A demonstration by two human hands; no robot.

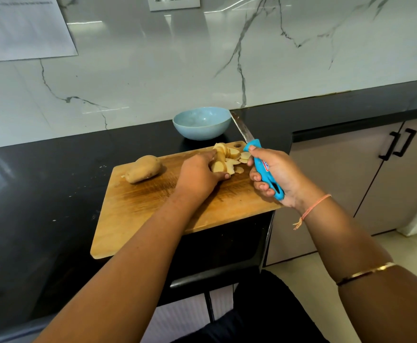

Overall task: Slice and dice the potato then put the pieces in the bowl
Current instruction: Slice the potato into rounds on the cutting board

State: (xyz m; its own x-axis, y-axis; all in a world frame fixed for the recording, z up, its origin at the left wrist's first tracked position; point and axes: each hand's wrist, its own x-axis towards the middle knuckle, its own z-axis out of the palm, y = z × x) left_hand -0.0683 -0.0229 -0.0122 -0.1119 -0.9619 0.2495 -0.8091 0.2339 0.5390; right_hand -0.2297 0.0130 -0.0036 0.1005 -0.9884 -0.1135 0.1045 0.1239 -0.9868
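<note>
Desk (41,194): black, running left to right along a marbled wall (153,70). Its near edge sits close to you, and its right end stops at a corner beside a cabinet (338,181). There is open surface to the left of the board and behind it on the left.

Board (153,214): wooden, lying at a slant. Its near right corner reaches the desk's right end and seems to jut slightly past it. The near half of the board is bare.

Bowl (200,132): blue, upright on the desk just behind the board's far edge. It is apart from both of your hands.

Potato (143,168): whole and unpeeled, on the board's far left. It lies left of your left hand without touching it.

Slices (227,154): a fanned row of rounds near the board's far right corner, with a few loose ones lying flat beside it.

Left hand (197,174): palm down over the near end of the slices. Its fingers (223,176) and thumb curl round that end of the row.

Right hand (279,177): just right of the slices, over the board's right edge. Its fingers (258,177) wrap the blue handle of the knife (252,147).

Knife: lifted off the board, with the blade pointing away from you past the bowl's right side. Its handle passes right beside the loose slices; you cannot tell whether it touches them.
</note>
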